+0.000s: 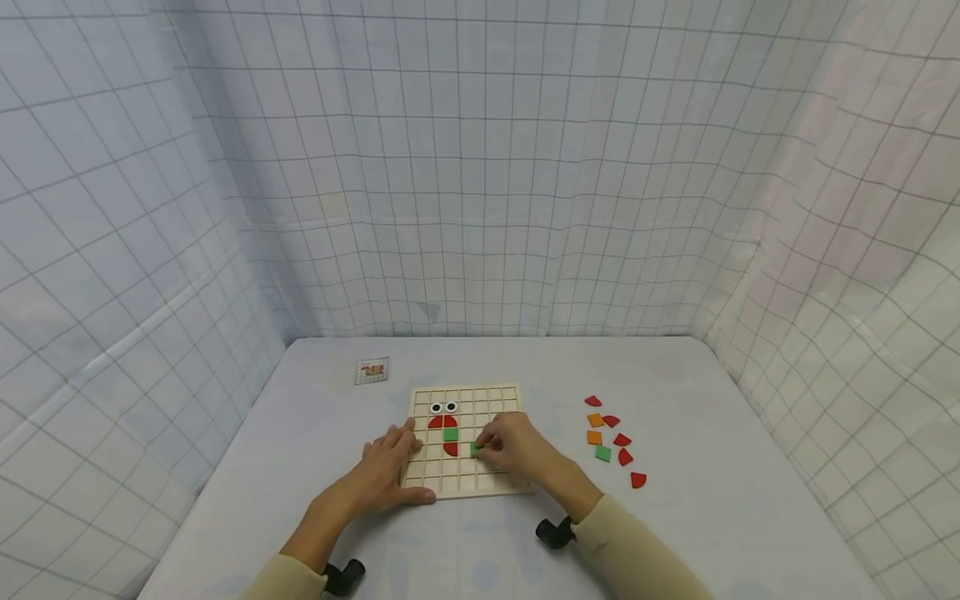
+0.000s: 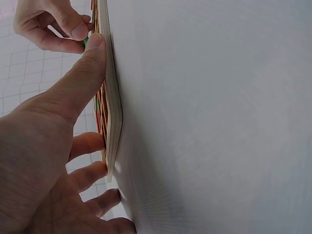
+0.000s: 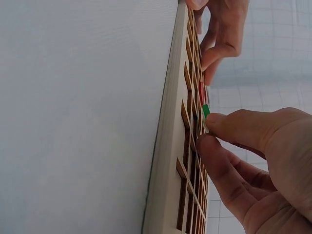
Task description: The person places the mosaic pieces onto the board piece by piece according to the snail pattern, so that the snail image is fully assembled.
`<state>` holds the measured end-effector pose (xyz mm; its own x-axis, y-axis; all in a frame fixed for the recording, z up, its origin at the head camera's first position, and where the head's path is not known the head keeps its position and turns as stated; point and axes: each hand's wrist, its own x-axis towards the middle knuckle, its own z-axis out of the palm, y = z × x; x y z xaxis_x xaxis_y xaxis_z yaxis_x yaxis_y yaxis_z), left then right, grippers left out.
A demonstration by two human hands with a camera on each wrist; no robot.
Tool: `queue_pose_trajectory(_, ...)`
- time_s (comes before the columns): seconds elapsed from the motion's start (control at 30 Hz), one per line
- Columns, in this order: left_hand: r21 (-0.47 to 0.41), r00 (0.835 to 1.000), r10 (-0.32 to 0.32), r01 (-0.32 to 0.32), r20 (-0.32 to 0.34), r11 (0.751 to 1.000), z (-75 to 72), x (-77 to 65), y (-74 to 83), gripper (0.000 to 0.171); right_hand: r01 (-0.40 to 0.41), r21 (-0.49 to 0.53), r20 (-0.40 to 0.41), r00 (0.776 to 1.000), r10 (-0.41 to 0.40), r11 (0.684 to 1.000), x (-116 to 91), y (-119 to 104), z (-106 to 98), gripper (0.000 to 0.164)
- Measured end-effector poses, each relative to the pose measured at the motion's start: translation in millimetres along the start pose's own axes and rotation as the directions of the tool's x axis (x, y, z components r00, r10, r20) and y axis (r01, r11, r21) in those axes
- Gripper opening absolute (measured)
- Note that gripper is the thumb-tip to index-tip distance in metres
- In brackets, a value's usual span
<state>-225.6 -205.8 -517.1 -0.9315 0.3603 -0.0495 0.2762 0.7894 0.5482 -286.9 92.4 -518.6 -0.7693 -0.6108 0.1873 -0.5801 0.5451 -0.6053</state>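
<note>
A wooden grid board (image 1: pixel 487 400) lies on the table with two eye tiles (image 1: pixel 444 407), red rounded pieces (image 1: pixel 442 422), a green square (image 1: pixel 451 434) and a lower red quarter-round piece (image 1: pixel 451 449) in its cells. My right hand (image 1: pixel 513 446) pinches a green square tile (image 3: pixel 205 110) between thumb and fingertips, just over the board's grid. At the board's left edge rests my left hand (image 1: pixel 386 471), its fingers spread and its thumb along the front edge. In the left wrist view, that thumb (image 2: pixel 83 73) lies against the board's rim.
Right of the board lie several loose red quarter-round pieces (image 1: pixel 622 439), two orange squares (image 1: pixel 595 437) and a green square (image 1: pixel 603 453). A small picture card (image 1: pixel 372 371) lies at the back left. Grid-patterned white curtains (image 1: pixel 480 208) enclose the table (image 1: pixel 675 533).
</note>
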Motion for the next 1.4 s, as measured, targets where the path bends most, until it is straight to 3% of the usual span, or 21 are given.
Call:
queue_pose_trajectory(0.23, -0.012, 1.0, -0.015, 0.015, 0.0, 1.0, 1.3, -1.5, 0.1, 0.077, 0.013, -0.026, -0.01, 1.0, -0.013, 1.0, 3.5, -8.0, 5.1, 0.005)
queue_pose_trajectory(0.7, 0.004, 1.0, -0.022, 0.022, -0.006, 1.0, 1.2, -0.4, -0.9, 0.076, -0.081, -0.019, -0.007, 0.997, 0.081, 0.997, 7.2, -17.6, 9.0, 0.008)
queue_pose_trajectory(1.4, -0.004, 1.0, -0.02, 0.02, -0.001, 1.0, 0.3, -2.4, 2.9, 0.076, -0.072, 0.002, -0.018, 0.997, 0.072, 0.997, 9.6, -15.3, 13.6, 0.009)
